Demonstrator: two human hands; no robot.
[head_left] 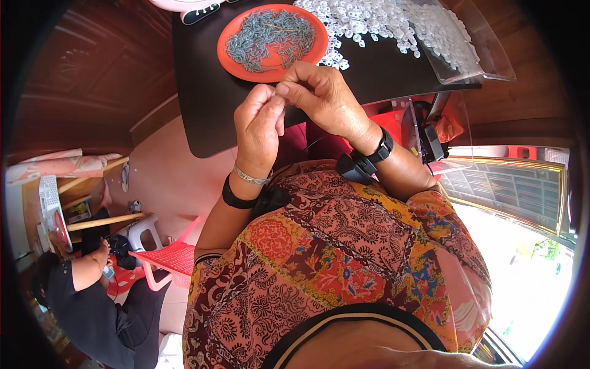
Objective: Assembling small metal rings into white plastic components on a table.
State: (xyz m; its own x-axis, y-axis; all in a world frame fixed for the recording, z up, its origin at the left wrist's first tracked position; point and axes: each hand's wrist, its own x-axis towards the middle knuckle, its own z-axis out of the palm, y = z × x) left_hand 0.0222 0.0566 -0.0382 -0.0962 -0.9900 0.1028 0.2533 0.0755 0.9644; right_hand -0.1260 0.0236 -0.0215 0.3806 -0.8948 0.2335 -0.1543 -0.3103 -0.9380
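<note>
My left hand [258,126] and my right hand [332,98] meet over the near edge of a dark table [206,117]. Both are closed, thumb against fingers, their tips touching or nearly so. Whatever they pinch is too small or hidden to make out. Just beyond them sits an orange plate [228,65] with many small, thin grey pieces [261,37] that look like screws or nails. Right of the plate spreads a heap of small white plastic pieces [362,18], some with holes.
A clear plastic tray [495,64] at the table's right holds more white pieces. Below stand clear panels and a red bag [450,128]. A red plastic chair [169,261] is at my left, near a seated person in dark clothes [92,313]. Bright light enters at right.
</note>
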